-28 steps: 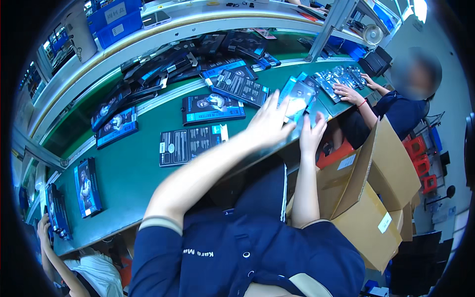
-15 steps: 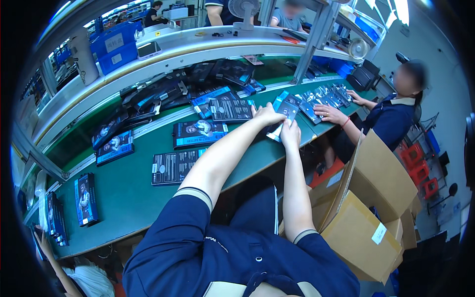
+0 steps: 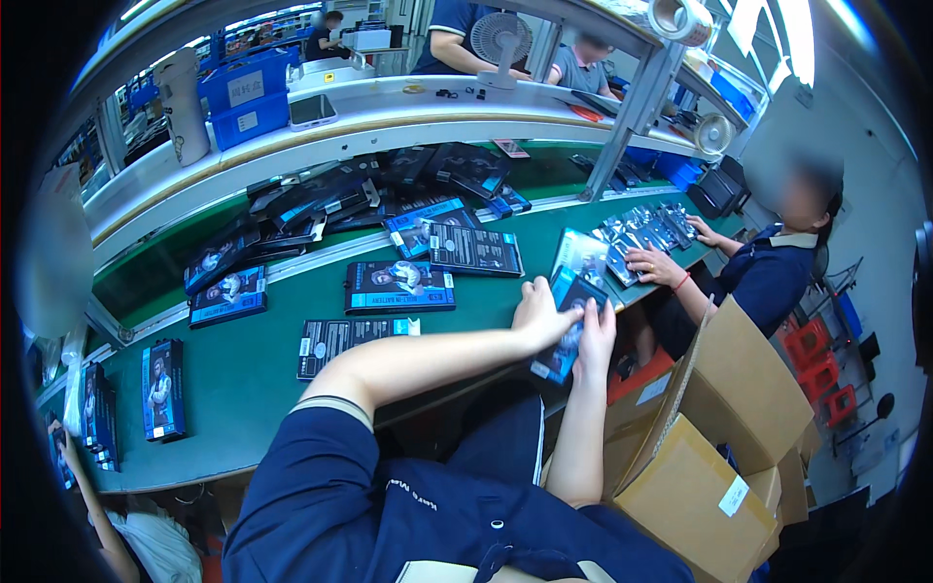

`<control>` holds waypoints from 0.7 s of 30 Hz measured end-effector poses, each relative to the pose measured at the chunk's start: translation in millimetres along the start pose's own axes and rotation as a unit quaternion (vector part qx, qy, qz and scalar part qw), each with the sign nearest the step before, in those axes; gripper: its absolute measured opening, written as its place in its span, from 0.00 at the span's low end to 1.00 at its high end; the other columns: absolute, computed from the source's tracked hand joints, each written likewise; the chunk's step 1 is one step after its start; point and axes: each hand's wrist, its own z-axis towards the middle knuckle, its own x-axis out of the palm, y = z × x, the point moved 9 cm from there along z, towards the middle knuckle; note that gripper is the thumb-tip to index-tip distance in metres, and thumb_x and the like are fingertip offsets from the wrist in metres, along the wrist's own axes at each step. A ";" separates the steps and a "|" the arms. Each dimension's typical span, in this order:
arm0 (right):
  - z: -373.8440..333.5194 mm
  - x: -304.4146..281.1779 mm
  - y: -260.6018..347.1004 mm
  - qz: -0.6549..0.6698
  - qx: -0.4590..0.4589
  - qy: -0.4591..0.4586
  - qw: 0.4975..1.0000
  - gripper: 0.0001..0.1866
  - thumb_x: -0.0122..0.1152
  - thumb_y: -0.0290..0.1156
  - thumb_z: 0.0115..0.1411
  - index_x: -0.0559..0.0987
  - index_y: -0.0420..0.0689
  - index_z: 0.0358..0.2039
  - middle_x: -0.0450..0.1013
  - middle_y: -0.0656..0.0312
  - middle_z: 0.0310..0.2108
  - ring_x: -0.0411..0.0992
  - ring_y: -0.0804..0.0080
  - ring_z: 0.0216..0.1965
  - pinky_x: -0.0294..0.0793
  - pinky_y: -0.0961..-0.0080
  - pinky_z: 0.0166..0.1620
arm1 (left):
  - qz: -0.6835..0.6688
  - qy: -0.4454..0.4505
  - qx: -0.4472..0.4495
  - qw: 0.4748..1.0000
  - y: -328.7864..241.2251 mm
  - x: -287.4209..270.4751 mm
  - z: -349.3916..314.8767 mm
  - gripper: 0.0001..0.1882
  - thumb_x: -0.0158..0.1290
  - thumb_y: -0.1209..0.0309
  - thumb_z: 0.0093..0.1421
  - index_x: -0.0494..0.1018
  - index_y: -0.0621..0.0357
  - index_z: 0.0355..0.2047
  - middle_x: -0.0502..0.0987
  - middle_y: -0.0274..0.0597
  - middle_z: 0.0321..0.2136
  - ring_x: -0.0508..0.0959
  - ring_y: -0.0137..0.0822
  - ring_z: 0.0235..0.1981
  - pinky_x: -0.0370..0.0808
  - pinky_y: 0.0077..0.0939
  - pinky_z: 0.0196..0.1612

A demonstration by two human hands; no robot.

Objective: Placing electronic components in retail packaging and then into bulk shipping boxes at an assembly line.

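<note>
A flat black-and-blue retail box (image 3: 555, 361) is held tilted over the table's front edge. My left hand (image 3: 537, 317) closes on its left side, and my right hand (image 3: 596, 338) grips the right side with the thumb on its face. Just beyond my hands lies a pale, light-blue flat package (image 3: 581, 255) on the green table. Left of it, a box with its printed back up (image 3: 474, 250) partly covers another blue box (image 3: 413, 233). Nearer me are a box with a figure on it (image 3: 399, 285) and another showing its back (image 3: 335, 347).
Many dark boxes (image 3: 321, 194) are heaped under the shelf (image 3: 389, 115). At right, a co-worker's hand (image 3: 653, 262) rests by shiny sealed pouches (image 3: 646, 233). An open cardboard carton (image 3: 680, 476) stands beside my right arm. Another person's hand (image 3: 66, 452) holds a box at far left.
Both my hands have come nearer my body, and the box in them now shows its dark printed face. My left elbow has swung outward. The view has shifted slightly.
</note>
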 end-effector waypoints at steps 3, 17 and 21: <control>-41.5 10.8 55.6 0.049 -0.163 0.027 0.985 0.23 0.55 0.25 0.66 0.63 0.35 0.59 0.67 0.53 0.57 0.68 0.70 0.54 0.69 0.71 0.57 | -0.066 -0.075 0.134 0.986 -19.4 -41.5 -42.9 0.39 0.68 0.54 0.48 0.56 0.68 0.45 0.64 0.60 0.46 0.71 0.57 0.50 0.71 0.43 0.53; -121.3 97.9 37.3 0.096 -0.211 0.203 0.951 0.49 0.65 0.47 0.59 0.45 0.40 0.68 0.60 0.49 0.60 0.66 0.61 0.55 0.70 0.65 0.54 | -0.120 -0.064 0.260 0.956 -1.7 -145.8 -156.7 0.56 0.65 0.67 0.51 0.38 0.67 0.69 0.45 0.62 0.69 0.51 0.56 0.70 0.52 0.40 0.69; -169.8 165.9 114.6 0.186 -0.183 0.441 0.859 0.44 0.59 0.45 0.63 0.46 0.40 0.70 0.53 0.44 0.67 0.57 0.56 0.66 0.56 0.58 0.65 | -0.060 -0.235 0.170 0.955 -18.8 -259.5 -213.8 0.59 0.69 0.61 0.49 0.40 0.68 0.69 0.50 0.58 0.67 0.48 0.48 0.70 0.45 0.37 0.70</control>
